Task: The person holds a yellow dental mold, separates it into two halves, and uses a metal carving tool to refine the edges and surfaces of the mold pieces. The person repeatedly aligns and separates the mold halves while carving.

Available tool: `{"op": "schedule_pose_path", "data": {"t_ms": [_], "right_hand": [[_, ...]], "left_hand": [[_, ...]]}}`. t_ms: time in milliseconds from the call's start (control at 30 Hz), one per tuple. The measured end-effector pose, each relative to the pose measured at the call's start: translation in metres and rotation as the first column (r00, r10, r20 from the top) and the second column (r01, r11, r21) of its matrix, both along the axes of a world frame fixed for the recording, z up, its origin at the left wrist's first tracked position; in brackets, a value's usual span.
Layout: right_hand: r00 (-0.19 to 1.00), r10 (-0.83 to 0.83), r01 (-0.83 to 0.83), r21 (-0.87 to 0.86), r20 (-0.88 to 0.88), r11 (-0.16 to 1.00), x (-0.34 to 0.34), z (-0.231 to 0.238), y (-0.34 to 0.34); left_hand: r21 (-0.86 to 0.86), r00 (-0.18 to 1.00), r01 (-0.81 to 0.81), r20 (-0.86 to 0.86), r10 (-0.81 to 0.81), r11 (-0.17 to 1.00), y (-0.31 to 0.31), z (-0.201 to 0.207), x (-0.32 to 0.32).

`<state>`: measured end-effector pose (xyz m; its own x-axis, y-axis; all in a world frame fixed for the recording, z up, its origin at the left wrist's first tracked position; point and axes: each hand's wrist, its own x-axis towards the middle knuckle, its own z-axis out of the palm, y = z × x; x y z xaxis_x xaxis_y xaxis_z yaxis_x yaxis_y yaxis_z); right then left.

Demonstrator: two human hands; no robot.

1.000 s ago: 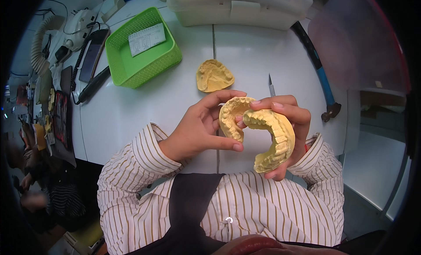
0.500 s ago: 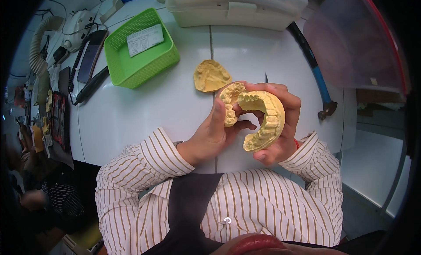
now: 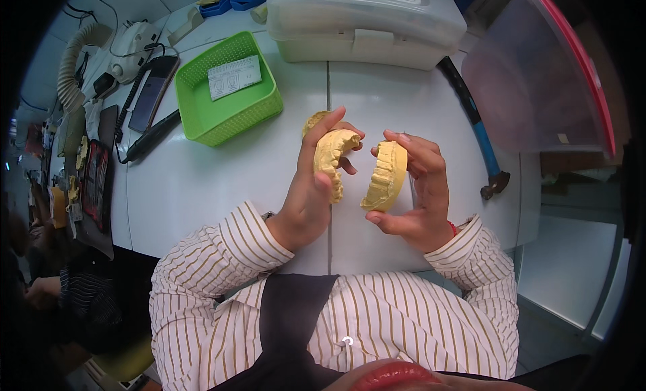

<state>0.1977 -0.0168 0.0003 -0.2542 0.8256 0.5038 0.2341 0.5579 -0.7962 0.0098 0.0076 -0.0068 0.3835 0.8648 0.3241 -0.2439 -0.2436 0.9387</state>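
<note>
Two yellow plaster dental casts are held up over the white table, a short gap between them. My left hand [image 3: 306, 196] grips one dental cast [image 3: 328, 155], its thumb on the near side and fingers behind, the row of teeth turned to the right. In my right hand [image 3: 424, 196] is the other dental cast [image 3: 387, 176], curved and tilted on edge, pinched between the thumb below and fingertips above. A third yellow plaster piece [image 3: 312, 122] lies on the table beyond my left hand, which hides most of it.
A green basket [image 3: 232, 125] with a folded paper slip [image 3: 234, 78] stands at the far left, beside a phone [image 3: 153, 95]. A lidded plastic box [image 3: 367, 45] stands behind. On the right lie a blue-handled hammer [image 3: 481, 132] and a red-rimmed clear bin [image 3: 538, 75]. Another person's hand [image 3: 42, 291] shows lower left.
My hands have moved apart, so the two casts no longer overlap. Both casts have been turned, the right one now more edge-on. My left hand now covers most of the third piece.
</note>
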Motion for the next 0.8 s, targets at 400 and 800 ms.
{"op": "schedule_pose_path", "data": {"t_ms": [400, 800], "right_hand": [[0.995, -0.021, 0.004, 0.167, 0.096, 0.986, -0.008, 0.011, -0.003], [0.998, -0.025, 0.006, 0.303, 0.06, 0.953, -0.008, 0.007, -0.001]], "left_hand": [[0.307, 0.988, 0.051, -0.156, -0.003, 0.95, 0.003, -0.013, -0.008], [0.446, 0.993, 0.098, -0.1, -0.059, 0.89, 0.004, -0.008, -0.005]]}}
